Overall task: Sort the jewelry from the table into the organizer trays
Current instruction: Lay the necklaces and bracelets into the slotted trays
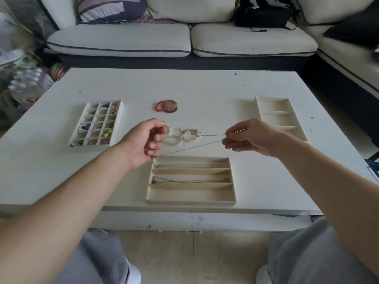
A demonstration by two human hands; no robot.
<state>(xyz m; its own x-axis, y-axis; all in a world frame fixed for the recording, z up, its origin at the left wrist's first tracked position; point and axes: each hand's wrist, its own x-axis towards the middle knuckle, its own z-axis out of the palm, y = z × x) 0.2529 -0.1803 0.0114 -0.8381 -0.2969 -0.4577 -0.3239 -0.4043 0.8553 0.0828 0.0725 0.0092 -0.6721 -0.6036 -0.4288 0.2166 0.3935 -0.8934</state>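
Head view, item by item.

1. Thin silver chain [190,148]: held in the air just above the table, between the pale bead bracelets and the near tray. Long axis runs left to right, the left end lower and nearer, rising toward the right. A second strand runs back leftward from the right fingertips over the bracelets.
2. Left hand [147,140]: fingers curled, pinching the chain's lower end above the near tray's far-left corner; it hides part of one pearl bracelet.
3. Right hand [248,138]: thumb and fingertips pinching the chain's other end. Hands well apart.
4. Pale bead bracelets [191,135]: clustered on the table between the hands.
5. Near tray [190,199]: long slots lying left to right; a chain in each of the two far slots.
6. Red and multicolour bracelets [166,106]: overlapping, farther back.
7. Grid tray [88,148]: left, small beads in its cells.
8. Right tray [274,105]: wide slots.
9. White table [205,87]; sofa [123,39] behind, black bag [262,13] on it.
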